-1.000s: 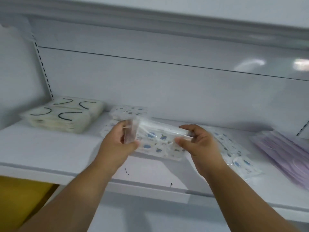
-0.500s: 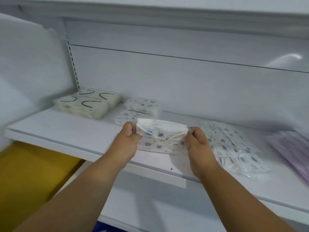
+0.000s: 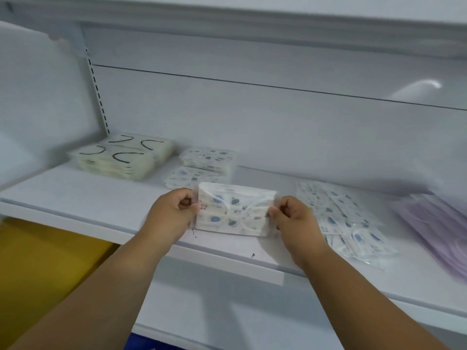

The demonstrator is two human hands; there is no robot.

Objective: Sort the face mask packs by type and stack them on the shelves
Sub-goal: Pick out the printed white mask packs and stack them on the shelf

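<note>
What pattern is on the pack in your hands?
White with blue cartoon prints, on the pack; head view.

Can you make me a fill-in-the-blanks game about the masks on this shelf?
1. The white mask pack with blue prints is held by ____ hands, the left hand and the right hand.
2. The cream mask packs with black ear loops lie at the ____ end of the white shelf.
3. The packs at the far right are ____ in colour.

Missing words: two; left; purple
</note>
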